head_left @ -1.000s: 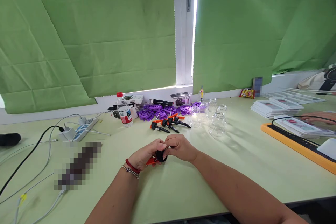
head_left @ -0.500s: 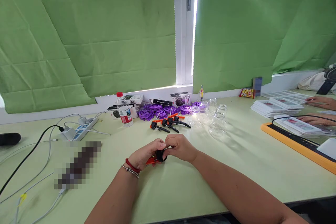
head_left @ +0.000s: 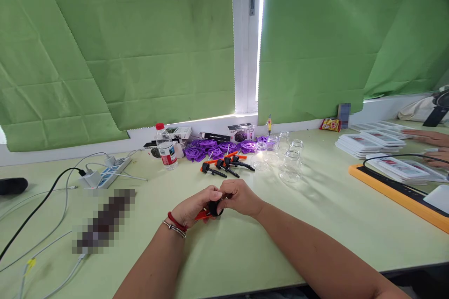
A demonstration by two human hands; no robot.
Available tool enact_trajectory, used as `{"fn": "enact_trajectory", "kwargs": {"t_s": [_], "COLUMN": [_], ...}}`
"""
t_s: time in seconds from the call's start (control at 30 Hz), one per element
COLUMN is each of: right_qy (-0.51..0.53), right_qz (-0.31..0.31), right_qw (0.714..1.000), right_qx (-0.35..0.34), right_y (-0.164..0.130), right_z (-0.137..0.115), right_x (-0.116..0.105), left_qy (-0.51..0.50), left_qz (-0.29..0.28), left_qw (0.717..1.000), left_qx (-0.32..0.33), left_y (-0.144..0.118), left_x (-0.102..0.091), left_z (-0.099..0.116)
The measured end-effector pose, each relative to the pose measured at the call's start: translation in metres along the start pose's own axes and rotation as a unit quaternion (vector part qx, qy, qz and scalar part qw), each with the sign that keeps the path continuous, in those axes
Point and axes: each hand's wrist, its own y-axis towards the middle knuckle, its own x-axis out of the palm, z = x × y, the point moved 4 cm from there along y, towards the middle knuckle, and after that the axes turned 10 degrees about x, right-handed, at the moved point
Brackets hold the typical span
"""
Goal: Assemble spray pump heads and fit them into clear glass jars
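Pale green worktable point(head_left: 245, 247) along a white sill. Two creased green blinds point(head_left: 140, 46) hanging to sill height, white window frame point(head_left: 245, 37) between, daylight leaking through the gap and under the hems. Orange-edged black mat point(head_left: 400, 191) at far right.

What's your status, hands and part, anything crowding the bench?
Left hand and right hand both closed on a small black-and-orange pump part, low over the table. More pump parts and clear jars lie beyond, well apart.
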Motion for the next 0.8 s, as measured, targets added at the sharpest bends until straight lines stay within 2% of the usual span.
{"fn": "enact_trajectory", "kwargs": {"t_s": [0.27,0.53,0.8], "right_qy": [-0.091,-0.085,-0.098], "right_qz": [-0.01,-0.051,-0.073], "right_qw": [0.995,0.993,0.991], "right_qx": [-0.034,-0.067,-0.061], "right_y": [0.0,-0.004,-0.003], "right_z": [0.0,-0.012,-0.017], "right_x": [0.001,-0.007,-0.012], "left_qy": [-0.009,-0.024,-0.017], "left_qz": [0.003,0.016,0.016], "left_qw": [1.0,1.0,1.0], "left_qx": [-0.002,0.0,-0.005], "left_y": [0.001,-0.002,-0.001], "left_x": [-0.002,-0.003,-0.002], "left_z": [-0.003,-0.001,-0.002]}}
